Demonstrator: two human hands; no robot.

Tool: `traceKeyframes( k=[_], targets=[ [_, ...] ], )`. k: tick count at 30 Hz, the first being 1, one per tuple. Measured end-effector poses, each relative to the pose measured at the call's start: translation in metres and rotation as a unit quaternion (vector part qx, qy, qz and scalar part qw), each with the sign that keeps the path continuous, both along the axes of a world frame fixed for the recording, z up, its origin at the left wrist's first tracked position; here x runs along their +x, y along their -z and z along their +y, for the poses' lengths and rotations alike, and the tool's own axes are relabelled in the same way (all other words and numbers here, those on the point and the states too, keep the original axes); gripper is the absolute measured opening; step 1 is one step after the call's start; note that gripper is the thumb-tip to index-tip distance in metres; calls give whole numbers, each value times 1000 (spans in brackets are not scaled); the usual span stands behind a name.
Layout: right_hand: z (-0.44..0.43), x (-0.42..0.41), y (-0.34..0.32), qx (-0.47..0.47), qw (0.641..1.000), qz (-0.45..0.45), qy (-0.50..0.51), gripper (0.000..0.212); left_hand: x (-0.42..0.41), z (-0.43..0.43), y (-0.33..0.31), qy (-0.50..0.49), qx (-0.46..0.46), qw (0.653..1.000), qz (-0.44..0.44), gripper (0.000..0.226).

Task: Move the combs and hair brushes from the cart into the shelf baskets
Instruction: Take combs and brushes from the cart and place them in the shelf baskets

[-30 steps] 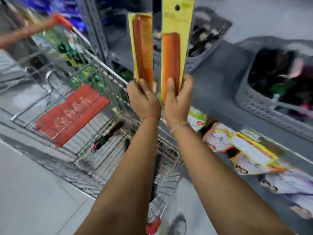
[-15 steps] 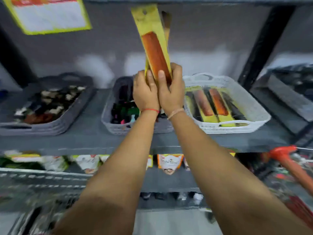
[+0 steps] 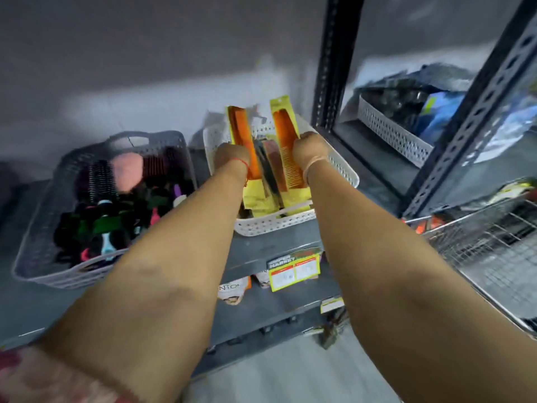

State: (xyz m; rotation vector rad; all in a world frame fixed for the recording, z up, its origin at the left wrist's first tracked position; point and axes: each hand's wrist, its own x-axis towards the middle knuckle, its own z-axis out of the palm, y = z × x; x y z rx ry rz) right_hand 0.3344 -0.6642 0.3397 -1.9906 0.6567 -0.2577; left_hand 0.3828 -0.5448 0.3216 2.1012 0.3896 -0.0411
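Both my hands reach over a white perforated basket (image 3: 344, 171) on the grey shelf. My left hand (image 3: 232, 157) is shut on an orange comb on a yellow card (image 3: 239, 128), held over the basket's left side. My right hand (image 3: 309, 149) is shut on a second orange comb on a yellow card (image 3: 286, 135), over the basket's right side. Both combs tilt up toward the back wall. More carded combs (image 3: 270, 181) lie in the basket between my hands. To the left stands a grey basket (image 3: 37, 242) full of hair brushes.
The wire cart (image 3: 488, 245) stands at the right, below shelf height. A black upright post (image 3: 334, 62) rises just right of the white basket. Another white basket (image 3: 389, 132) sits in the neighbouring bay. A yellow price tag (image 3: 293, 271) hangs on the shelf edge.
My hands were together with the two combs raised high. They have moved apart and come down over the white basket, one comb in each.
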Motion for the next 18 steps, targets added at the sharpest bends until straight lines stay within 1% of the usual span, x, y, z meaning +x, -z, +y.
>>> traceKeyframes(
  k=[2, 5, 8, 10, 13, 15, 17, 18],
  targets=[
    [-3, 2, 10, 35, 999, 34, 7, 36, 2, -1, 15, 0, 26, 999, 21, 37],
    [-1, 6, 21, 40, 997, 58, 36, 34, 1, -1, 28, 22, 101, 994, 27, 38],
    [-1, 15, 35, -32, 997, 76, 14, 34, 4, 0, 38, 19, 161, 987, 7, 40],
    [-2, 19, 41, -48, 995, 87, 14, 35, 5, -1, 42, 17, 186, 982, -6, 41],
    [-5, 20, 46, -64, 992, 110, 17, 34, 5, -1, 42, 31, 194, 980, -17, 45],
    [0, 20, 40, -95, 992, 80, 7, 35, 2, 3, 35, 51, 194, 978, -53, 44],
    [19, 20, 22, -121, 992, -5, -30, 40, -3, 13, 18, 63, 151, 978, -132, 40],
    [33, 19, 11, -114, 990, -57, -56, 40, -7, 20, 6, 60, 124, 975, -175, 38]
  ],
)
